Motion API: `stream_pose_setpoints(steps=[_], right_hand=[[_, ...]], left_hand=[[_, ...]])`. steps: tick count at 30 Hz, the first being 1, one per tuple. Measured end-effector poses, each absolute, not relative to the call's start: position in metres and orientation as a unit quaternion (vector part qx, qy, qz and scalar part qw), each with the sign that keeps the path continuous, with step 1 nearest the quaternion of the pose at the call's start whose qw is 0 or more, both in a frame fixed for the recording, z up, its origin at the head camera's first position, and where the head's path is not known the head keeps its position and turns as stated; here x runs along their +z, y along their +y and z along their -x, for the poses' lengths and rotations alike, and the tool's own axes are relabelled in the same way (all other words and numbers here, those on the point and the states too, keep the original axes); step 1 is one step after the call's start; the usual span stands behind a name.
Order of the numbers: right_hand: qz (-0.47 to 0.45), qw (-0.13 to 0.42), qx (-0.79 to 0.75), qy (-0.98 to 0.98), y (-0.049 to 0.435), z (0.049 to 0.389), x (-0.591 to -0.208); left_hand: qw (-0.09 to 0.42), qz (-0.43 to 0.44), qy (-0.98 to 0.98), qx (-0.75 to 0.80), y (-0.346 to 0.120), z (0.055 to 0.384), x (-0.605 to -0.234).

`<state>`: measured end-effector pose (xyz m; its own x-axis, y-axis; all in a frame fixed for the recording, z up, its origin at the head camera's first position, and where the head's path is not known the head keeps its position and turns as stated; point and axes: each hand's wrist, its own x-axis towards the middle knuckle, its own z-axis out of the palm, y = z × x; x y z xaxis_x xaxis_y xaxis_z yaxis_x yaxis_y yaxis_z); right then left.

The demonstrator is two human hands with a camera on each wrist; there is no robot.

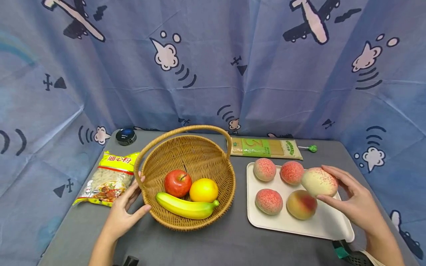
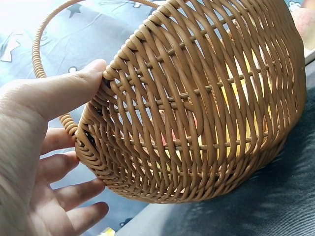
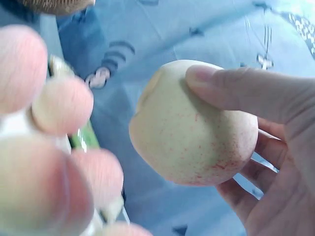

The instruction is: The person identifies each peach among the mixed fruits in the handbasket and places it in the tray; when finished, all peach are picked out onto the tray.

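Note:
A wicker basket (image 1: 186, 147) with a tall handle holds a red apple (image 1: 178, 183), a yellow lemon (image 1: 204, 190) and a banana (image 1: 186, 207). At its left side, my left hand (image 1: 124, 212) grips the rim; in the left wrist view the thumb (image 2: 81, 88) lies on the rim and the fingers reach around the handle's base. My right hand (image 1: 357, 201) pinches a pale, red-speckled peach (image 1: 320, 182) between thumb and fingers, held over the right part of a white tray (image 1: 332, 225). Several other peaches (image 1: 269, 201) lie on that tray.
Left of the basket lies a yellow bag of pasta (image 1: 111, 177), with a dark round tin (image 1: 125, 136) behind it. A green and tan noodle packet (image 1: 263, 147) and a green lollipop (image 1: 312, 148) lie behind the tray. A blue printed curtain (image 1: 213, 74) hangs along the back.

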<state>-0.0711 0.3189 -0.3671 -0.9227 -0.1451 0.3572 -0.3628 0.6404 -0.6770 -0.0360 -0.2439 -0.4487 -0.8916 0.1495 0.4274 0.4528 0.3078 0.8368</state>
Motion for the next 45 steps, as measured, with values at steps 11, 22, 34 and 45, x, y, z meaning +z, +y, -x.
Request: stream_pose_setpoints(steps=[11, 22, 34, 45], right_hand=[[0.003, 0.094, 0.342, -0.935, 0.354, 0.054, -0.399], [0.044, 0.05, 0.295, -0.953, 0.38, 0.048, -0.428], [0.047, -0.004, 0.257, -0.965, 0.393, 0.049, -0.441], [0.015, 0.002, 0.327, -0.945, 0.394, 0.044, -0.45]], left_hand=[[0.133, 0.186, -0.801, -0.554, -0.244, 0.034, -0.447], [0.126, 0.177, -0.8, -0.559, -0.242, 0.035, -0.445], [0.125, 0.184, -0.797, -0.562, -0.243, 0.035, -0.446], [0.108, 0.171, -0.803, -0.56, -0.243, 0.034, -0.444]])
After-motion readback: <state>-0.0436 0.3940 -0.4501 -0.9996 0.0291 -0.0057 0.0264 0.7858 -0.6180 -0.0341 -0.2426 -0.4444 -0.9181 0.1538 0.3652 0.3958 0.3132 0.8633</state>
